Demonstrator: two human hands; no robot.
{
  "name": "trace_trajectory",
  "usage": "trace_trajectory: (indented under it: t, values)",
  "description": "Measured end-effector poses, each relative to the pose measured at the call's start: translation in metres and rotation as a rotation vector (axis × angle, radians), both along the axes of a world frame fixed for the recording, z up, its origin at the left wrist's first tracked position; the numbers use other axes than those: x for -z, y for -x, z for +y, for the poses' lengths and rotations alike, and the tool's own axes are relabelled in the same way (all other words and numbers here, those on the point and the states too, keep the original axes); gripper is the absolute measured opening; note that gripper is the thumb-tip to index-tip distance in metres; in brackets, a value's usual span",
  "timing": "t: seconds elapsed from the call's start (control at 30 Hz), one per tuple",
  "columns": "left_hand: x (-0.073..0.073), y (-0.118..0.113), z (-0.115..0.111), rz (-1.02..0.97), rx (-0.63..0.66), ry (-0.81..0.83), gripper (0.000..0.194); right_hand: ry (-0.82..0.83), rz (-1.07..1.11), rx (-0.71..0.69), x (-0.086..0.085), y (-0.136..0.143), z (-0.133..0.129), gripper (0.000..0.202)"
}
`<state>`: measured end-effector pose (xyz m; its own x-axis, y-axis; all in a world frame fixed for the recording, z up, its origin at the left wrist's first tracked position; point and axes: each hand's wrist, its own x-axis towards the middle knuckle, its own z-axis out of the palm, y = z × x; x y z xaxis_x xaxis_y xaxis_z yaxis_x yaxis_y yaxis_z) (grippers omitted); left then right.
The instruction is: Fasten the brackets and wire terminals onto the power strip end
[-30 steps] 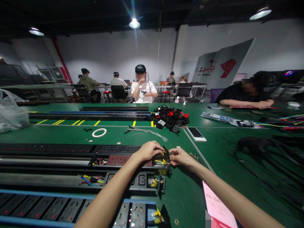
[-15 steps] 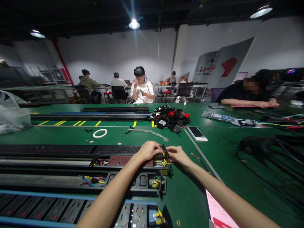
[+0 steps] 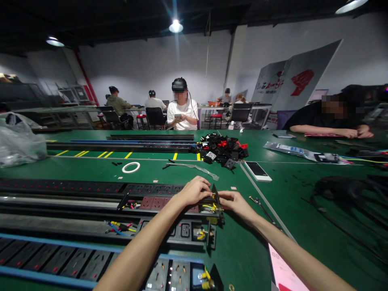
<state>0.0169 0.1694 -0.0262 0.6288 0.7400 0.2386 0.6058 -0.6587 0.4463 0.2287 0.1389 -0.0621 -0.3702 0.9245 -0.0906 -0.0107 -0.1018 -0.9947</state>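
My left hand [image 3: 195, 192] reaches over the far power strips, its fingers closed at the inner face of a small black end plate [image 3: 215, 193]. From the right, my right hand [image 3: 238, 205] has thumb and fingers pressed together against the plate's outer side. The plate stands upright at the end of a power strip with brown sockets [image 3: 154, 203]. Brass-coloured hardware and yellow-green wires [image 3: 209, 207] show beside it; the exact contact of the fingertips is partly hidden. Nearer me lie a black power strip [image 3: 185, 230] and a blue-edged power strip [image 3: 63, 262], each with an end plate and yellow terminals.
Beyond lie a white tape ring [image 3: 131, 167], a clear plastic strip [image 3: 194, 168] and a pile of black and red parts [image 3: 224, 149]. To the right are a white phone [image 3: 258, 171], a screwdriver-like tool [image 3: 262, 208] and coiled black cables [image 3: 342, 202]. Co-workers sit beyond.
The view has shifted slightly, moving the scene a little to the right. Both my hands stay at the end plate. The person opposite has lowered a hand to the object they hold.
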Motion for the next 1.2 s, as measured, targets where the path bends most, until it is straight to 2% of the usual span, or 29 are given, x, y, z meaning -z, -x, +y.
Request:
trace_trajectory:
  t: [0.27, 0.57, 0.77, 0.87, 1.03, 1.2]
  values:
    - [0.006, -0.001, 0.007, -0.073, 0.035, 0.041, 0.013, -0.033, -0.069, 0.013, 0.009, -0.004, 0.013, 0.056]
    - [0.006, -0.001, 0.012, -0.143, 0.026, 0.115, 0.008, -0.149, -0.112, 0.010, -0.001, -0.006, 0.023, 0.044]
    - [0.006, -0.006, 0.013, -0.151, -0.006, 0.133, 0.009, -0.046, -0.110, -0.041, 0.004, -0.006, 0.021, 0.051]
    - [0.005, -0.009, 0.011, -0.136, -0.028, 0.131, 0.011, -0.014, -0.098, -0.043, 0.005, -0.005, 0.022, 0.052]
    - [0.000, -0.012, 0.005, -0.086, -0.063, 0.117, 0.014, -0.065, -0.092, 0.028, 0.005, -0.005, 0.025, 0.052]
    - [-0.006, -0.016, -0.001, -0.023, 0.000, 0.181, 0.029, -0.045, -0.117, 0.026, 0.006, -0.005, 0.025, 0.057]
